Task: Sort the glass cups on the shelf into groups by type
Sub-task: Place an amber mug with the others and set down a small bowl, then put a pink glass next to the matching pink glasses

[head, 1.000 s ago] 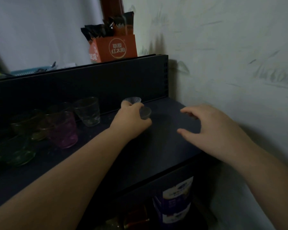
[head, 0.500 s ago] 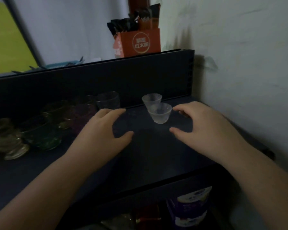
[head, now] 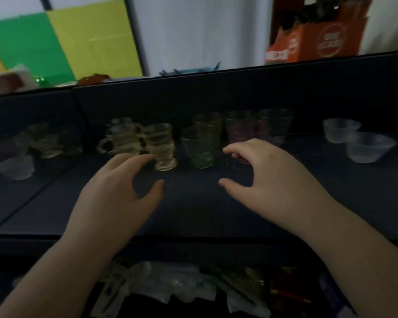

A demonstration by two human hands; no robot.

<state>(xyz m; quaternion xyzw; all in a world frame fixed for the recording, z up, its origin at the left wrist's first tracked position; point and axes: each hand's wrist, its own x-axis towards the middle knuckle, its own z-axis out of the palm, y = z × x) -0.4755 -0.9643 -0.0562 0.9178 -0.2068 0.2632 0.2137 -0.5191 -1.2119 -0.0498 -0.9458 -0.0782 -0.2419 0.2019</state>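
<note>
Glass cups stand in a row along the dark shelf (head: 193, 216). Two small frosted cups (head: 365, 145) sit together at the far right. A purple cup (head: 239, 129) and a clear tumbler (head: 275, 125) stand right of two green cups (head: 199, 145). Several yellowish handled cups (head: 124, 140) cluster left of centre, one footed cup (head: 162, 145) in front. Another frosted cup (head: 15, 167) sits far left. My left hand (head: 117, 193) hovers with spread fingers just before the footed cup. My right hand (head: 269, 180) hovers before the purple cup. Both hold nothing.
A dark back panel (head: 239, 92) rises behind the cups. An orange carton (head: 317, 40) stands on top at the right. Plastic-wrapped goods (head: 170, 288) fill the shelf below. More dim glasses (head: 48, 141) stand at the left.
The view has swung left along the shelf. My left hand let go of the frosted cup beside its twin, and both hands moved left to the coloured cups.
</note>
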